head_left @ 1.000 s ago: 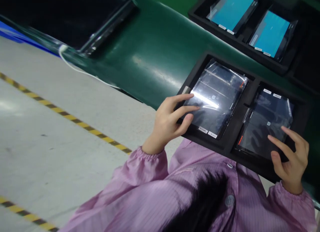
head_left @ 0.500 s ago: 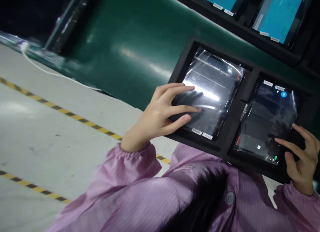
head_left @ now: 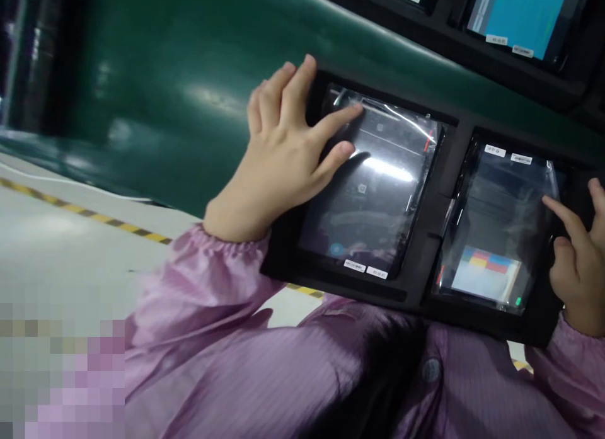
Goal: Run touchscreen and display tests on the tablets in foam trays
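Two tablets lie side by side in a black foam tray in front of me. My left hand is open over the left tablet, its index fingertip at the upper edge of the screen and its thumb over the glass. That screen is dark, with a faint icon and a blue round mark, under clear film. My right hand is open, with the index finger at the right edge of the right tablet. A colourful picture glows low on that screen. Both tablets carry white labels.
Another black tray with tablets showing blue screens lies at the top right. A green surface spreads beyond my tray. Floor with yellow-black striped tape shows at the left, near a white cable.
My left hand has moved up the left tablet, fingers spreading toward its top. My right index finger has shifted up. The right screen now shows a colourful picture; the left shows faint icons.
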Action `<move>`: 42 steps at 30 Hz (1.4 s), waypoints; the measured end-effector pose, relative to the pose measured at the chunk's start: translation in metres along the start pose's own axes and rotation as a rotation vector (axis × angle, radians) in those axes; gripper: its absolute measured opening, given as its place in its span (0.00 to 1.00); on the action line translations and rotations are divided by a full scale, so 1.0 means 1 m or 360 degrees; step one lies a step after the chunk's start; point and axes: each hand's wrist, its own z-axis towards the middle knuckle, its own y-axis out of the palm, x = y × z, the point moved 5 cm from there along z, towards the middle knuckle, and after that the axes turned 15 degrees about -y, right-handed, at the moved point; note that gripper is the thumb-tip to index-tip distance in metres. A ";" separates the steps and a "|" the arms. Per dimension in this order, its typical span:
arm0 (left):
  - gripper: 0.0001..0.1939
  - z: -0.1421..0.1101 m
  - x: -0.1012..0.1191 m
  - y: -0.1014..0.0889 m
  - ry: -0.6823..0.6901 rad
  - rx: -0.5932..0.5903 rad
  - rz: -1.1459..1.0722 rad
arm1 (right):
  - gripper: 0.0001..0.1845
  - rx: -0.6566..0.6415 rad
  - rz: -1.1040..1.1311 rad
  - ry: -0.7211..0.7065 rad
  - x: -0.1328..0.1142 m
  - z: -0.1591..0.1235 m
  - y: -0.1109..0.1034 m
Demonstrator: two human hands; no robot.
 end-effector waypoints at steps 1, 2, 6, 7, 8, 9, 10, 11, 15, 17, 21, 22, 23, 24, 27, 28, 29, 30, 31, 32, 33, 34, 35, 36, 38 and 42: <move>0.32 0.001 0.000 0.001 0.0003 0.0010 0.0000 | 0.31 0.0004 -0.0001 0.0010 0.001 0.000 0.001; 0.32 0.001 0.001 0.001 0.0011 0.0027 -0.0002 | 0.31 -0.0005 -0.0003 0.0019 0.002 0.000 0.001; 0.33 -0.004 0.001 -0.005 0.0059 0.0146 -0.0023 | 0.30 -0.0004 -0.0012 -0.0014 -0.003 0.001 -0.004; 0.33 -0.006 0.002 -0.009 0.0068 0.0190 -0.0041 | 0.29 0.0021 -0.0016 -0.0066 -0.009 0.003 -0.007; 0.34 -0.007 0.002 -0.013 0.0080 0.0229 -0.0069 | 0.29 0.0023 -0.0008 -0.0122 -0.016 0.005 -0.009; 0.35 -0.009 0.004 -0.017 0.0102 0.0252 -0.0099 | 0.28 0.0001 0.0010 -0.0179 -0.023 0.008 -0.010; 0.35 -0.011 0.006 -0.021 0.0129 0.0262 -0.0137 | 0.27 -0.0053 0.0036 -0.0236 -0.032 0.011 -0.010; 0.35 -0.013 0.009 -0.024 0.0160 0.0245 -0.0176 | 0.26 -0.0119 0.0063 -0.0296 -0.040 0.015 -0.008; 0.32 -0.022 0.030 -0.020 0.0327 -0.0016 -0.0253 | 0.20 -0.0262 0.0142 -0.0563 -0.070 0.027 0.002; 0.31 -0.028 0.042 -0.011 0.0439 -0.0234 -0.0235 | 0.17 -0.0264 0.0169 -0.0660 -0.078 0.031 0.008; 0.25 -0.035 0.040 0.001 0.0445 -0.0539 -0.0194 | 0.14 -0.0215 0.0211 -0.0742 -0.079 0.031 0.012; 0.23 -0.036 0.034 -0.002 0.0419 -0.0517 -0.0191 | 0.14 -0.0188 0.0223 -0.0748 -0.078 0.030 0.011; 0.22 -0.037 0.026 -0.008 0.0391 -0.0458 -0.0187 | 0.13 -0.0159 0.0234 -0.0754 -0.077 0.030 0.010; 0.21 -0.038 0.017 -0.015 0.0362 -0.0379 -0.0179 | 0.12 -0.0133 0.0244 -0.0763 -0.076 0.029 0.009; 0.19 -0.044 -0.013 -0.036 0.0244 -0.0164 -0.0141 | 0.11 -0.0100 0.0265 -0.0800 -0.074 0.028 0.011; 0.20 -0.047 -0.022 -0.041 0.0183 -0.0125 -0.0133 | 0.11 -0.0104 0.0267 -0.0812 -0.075 0.029 0.013; 0.21 -0.049 -0.029 -0.045 0.0119 -0.0100 -0.0125 | 0.12 -0.0116 0.0267 -0.0826 -0.075 0.029 0.015; 0.23 -0.052 -0.034 -0.048 0.0065 -0.0083 -0.0114 | 0.12 -0.0128 0.0265 -0.0840 -0.076 0.029 0.017; 0.26 -0.055 -0.038 -0.049 0.0020 -0.0074 -0.0093 | 0.13 -0.0139 0.0262 -0.0854 -0.077 0.029 0.019; 0.28 -0.058 -0.039 -0.049 -0.0007 -0.0069 -0.0066 | 0.13 -0.0148 0.0262 -0.0868 -0.077 0.029 0.021; 0.29 -0.060 -0.037 -0.049 0.0003 -0.0060 -0.0039 | 0.14 -0.0156 0.0263 -0.0881 -0.078 0.030 0.022; 0.29 -0.061 -0.032 -0.047 0.0049 -0.0049 -0.0016 | 0.14 -0.0156 0.0264 -0.0892 -0.079 0.030 0.023; 0.28 -0.062 -0.025 -0.044 0.0114 -0.0039 -0.0002 | 0.14 -0.0153 0.0263 -0.0897 -0.079 0.030 0.023; 0.27 -0.062 -0.016 -0.040 0.0184 -0.0039 -0.0001 | 0.14 -0.0147 0.0262 -0.0898 -0.079 0.030 0.023; 0.25 -0.060 0.004 -0.027 0.0319 -0.0083 -0.0029 | 0.14 -0.0136 0.0255 -0.0900 -0.078 0.031 0.023; 0.20 -0.050 0.039 -0.003 0.0515 -0.0240 -0.0168 | 0.13 -0.0115 0.0234 -0.0926 -0.077 0.030 0.023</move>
